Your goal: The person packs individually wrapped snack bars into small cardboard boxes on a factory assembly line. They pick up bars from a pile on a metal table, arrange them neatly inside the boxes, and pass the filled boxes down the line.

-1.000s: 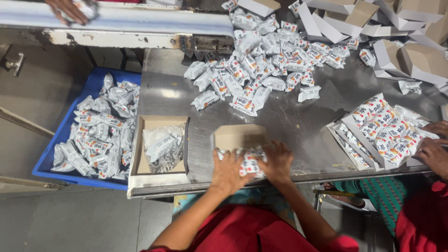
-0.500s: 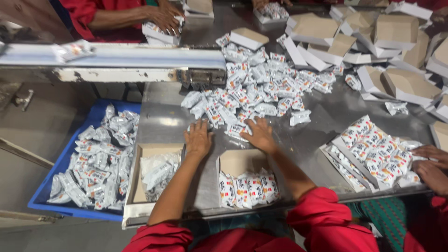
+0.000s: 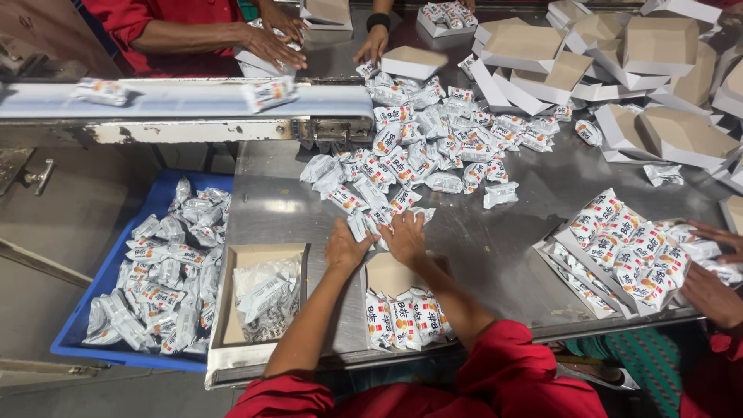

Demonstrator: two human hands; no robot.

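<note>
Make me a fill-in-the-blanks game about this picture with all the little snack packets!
1. Both hands, the left hand and the right hand, reach into the pile of ____ packets.
2. The bin beside the metal table is coloured ____.
3. The person's sleeves are ____.
4. The half-filled box sits ____ the two arms.

Missing words: white; blue; red; between

Small white snack packets [image 3: 370, 219] with orange-red print are gathered loose at the near fringe of the pile, mid steel table [image 3: 503, 255]. More are stood upright in an open cardboard box [image 3: 389, 272] at the near edge.
</note>
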